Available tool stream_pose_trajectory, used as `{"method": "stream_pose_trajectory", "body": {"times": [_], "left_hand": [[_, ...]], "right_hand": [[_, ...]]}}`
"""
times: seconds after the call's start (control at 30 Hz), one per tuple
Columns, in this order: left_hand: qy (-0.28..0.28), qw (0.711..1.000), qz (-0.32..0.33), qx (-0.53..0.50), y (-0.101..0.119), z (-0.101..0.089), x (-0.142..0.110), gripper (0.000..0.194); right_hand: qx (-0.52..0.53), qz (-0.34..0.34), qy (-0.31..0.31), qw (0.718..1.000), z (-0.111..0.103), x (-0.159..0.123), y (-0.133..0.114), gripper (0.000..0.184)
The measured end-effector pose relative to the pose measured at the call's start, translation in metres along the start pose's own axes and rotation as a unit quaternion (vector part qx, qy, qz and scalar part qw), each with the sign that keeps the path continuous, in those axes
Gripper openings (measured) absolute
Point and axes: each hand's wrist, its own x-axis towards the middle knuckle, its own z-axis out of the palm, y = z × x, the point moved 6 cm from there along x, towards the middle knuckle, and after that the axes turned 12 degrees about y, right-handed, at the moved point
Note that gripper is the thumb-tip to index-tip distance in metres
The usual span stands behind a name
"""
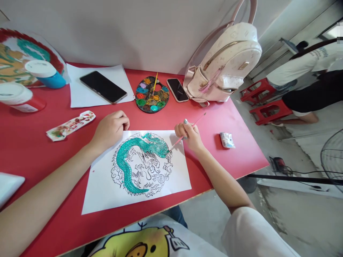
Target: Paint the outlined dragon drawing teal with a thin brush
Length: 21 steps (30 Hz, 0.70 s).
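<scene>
Teal dragon [124, 160], seemingly mid-painting | our right hand [190, 135] pinches brush [175, 144] at its right edge | left hand [110, 129], fingers curled, upper-left of it | steadiness likely needed next

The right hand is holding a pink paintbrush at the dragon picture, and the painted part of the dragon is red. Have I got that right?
Not quite: the head view shows that the painted part of the dragon is teal green, not red. The right hand is indeed holding a pink paintbrush at the dragon picture.
</scene>
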Motion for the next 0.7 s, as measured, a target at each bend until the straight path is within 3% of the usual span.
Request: {"method": "stream_pose_trajectory", "body": {"times": [0.43,0.7], "left_hand": [[-0.017,0.999,0.0,0.041,-0.002,0.003,0.001,0.025],[-0.013,0.999,-0.001,0.045,-0.003,0.003,0.001,0.026]], "right_hand": [[0.015,0.01,-0.086,0.996,0.013,-0.009,-0.002,0.089],[-0.009,0.001,-0.062,0.998,0.008,-0.007,-0.002,0.09]]}}
